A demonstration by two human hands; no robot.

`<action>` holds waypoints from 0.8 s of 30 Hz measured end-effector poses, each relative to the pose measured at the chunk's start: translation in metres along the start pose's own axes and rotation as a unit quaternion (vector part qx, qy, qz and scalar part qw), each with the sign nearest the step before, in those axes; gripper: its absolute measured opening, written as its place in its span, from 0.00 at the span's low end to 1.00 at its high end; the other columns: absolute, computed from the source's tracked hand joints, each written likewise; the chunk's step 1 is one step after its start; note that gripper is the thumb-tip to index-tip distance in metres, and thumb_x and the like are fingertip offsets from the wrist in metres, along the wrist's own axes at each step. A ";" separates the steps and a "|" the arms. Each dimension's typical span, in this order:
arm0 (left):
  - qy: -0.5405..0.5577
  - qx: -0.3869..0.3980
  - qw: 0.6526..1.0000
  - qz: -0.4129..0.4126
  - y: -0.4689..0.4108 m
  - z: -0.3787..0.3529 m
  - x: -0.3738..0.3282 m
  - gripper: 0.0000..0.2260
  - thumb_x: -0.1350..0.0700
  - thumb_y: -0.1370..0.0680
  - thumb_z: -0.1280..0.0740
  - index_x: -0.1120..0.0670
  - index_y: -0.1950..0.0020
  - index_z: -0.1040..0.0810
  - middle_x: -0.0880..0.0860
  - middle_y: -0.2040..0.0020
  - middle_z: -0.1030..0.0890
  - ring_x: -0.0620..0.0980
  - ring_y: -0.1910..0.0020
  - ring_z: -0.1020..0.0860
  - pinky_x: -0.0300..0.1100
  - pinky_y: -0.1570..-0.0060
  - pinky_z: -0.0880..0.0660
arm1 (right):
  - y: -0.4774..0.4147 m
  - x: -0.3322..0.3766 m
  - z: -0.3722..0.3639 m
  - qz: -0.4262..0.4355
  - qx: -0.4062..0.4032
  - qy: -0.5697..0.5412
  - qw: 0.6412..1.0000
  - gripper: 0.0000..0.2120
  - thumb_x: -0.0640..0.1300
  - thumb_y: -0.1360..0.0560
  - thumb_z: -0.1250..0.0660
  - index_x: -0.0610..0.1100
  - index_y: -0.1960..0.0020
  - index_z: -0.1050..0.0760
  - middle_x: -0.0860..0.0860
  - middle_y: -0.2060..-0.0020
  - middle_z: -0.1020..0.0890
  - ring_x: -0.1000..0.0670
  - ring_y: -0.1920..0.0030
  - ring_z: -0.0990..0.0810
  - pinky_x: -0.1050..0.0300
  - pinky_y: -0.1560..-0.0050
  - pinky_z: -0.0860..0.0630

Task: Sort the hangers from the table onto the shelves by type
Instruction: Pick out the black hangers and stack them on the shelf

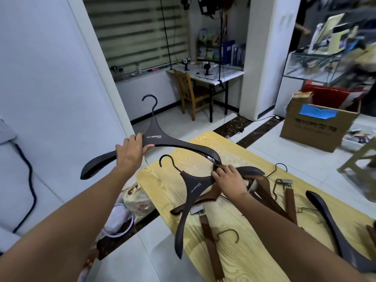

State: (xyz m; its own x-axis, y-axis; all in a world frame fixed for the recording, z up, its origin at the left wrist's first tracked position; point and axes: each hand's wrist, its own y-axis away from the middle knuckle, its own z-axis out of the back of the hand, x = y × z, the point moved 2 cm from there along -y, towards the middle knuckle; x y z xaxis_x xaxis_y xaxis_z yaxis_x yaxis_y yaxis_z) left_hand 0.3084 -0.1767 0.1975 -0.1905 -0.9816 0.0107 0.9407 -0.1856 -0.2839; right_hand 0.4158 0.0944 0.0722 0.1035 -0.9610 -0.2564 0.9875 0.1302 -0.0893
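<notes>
My left hand (pixel 130 150) grips a wide dark brown hanger (pixel 173 141) with white lettering, held in the air over the table's far left corner, hook up. My right hand (pixel 230 181) rests on a second dark hanger (pixel 191 187) that lies on the yellow wooden table (pixel 240 259), fingers closed on its right arm. Under and around it lie brown wooden clip hangers (pixel 210 243) and another dark hanger (pixel 325 216) at the right. No shelves are in view.
White wall to the left. Plastic bags (pixel 134 202) sit on the floor by the table's left edge. A cardboard box (pixel 317 127) stands at the right, and a wooden chair (pixel 191 94) and small desk at the back.
</notes>
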 end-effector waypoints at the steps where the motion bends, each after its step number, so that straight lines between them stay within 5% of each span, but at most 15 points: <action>1: 0.004 -0.002 1.000 -0.004 -0.001 0.000 -0.003 0.25 0.38 0.22 0.47 0.57 0.36 0.33 0.57 0.42 0.25 0.59 0.43 0.27 0.57 0.47 0.31 | 0.001 0.001 -0.003 0.009 -0.001 0.002 1.000 0.17 0.41 0.20 0.44 0.44 0.31 0.36 0.44 0.36 0.28 0.40 0.34 0.32 0.47 0.30 0.40; 10: 0.015 0.013 0.999 -0.036 -0.013 -0.018 -0.030 0.25 0.38 0.22 0.46 0.57 0.37 0.32 0.58 0.42 0.25 0.59 0.43 0.27 0.58 0.46 0.31 | -0.006 0.026 -0.042 0.090 0.048 -0.017 0.995 0.16 0.39 0.20 0.44 0.44 0.32 0.36 0.43 0.40 0.26 0.40 0.40 0.28 0.48 0.38 0.36; 16: 0.027 0.038 0.998 -0.045 -0.025 -0.050 -0.037 0.25 0.37 0.23 0.46 0.57 0.40 0.32 0.57 0.44 0.25 0.59 0.43 0.27 0.57 0.46 0.32 | -0.017 0.042 -0.082 0.090 0.099 -0.054 0.990 0.15 0.46 0.18 0.45 0.43 0.33 0.33 0.44 0.39 0.24 0.42 0.37 0.28 0.49 0.31 0.41; 24: 0.018 0.090 0.993 -0.075 -0.032 -0.115 -0.030 0.24 0.37 0.23 0.46 0.57 0.41 0.32 0.56 0.45 0.25 0.58 0.45 0.27 0.57 0.46 0.32 | -0.031 0.053 -0.129 0.103 0.127 -0.065 0.984 0.21 0.41 0.19 0.48 0.43 0.27 0.40 0.46 0.31 0.31 0.44 0.30 0.35 0.52 0.29 0.45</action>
State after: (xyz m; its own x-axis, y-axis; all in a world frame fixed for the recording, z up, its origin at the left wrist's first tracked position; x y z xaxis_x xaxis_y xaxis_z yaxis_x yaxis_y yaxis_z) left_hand 0.2523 -0.1359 0.0959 -0.3383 -0.9410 0.0042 0.9355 -0.3368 -0.1067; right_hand 0.3752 0.0704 -0.0629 0.3030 -0.9457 -0.1179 0.9403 0.2765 0.1986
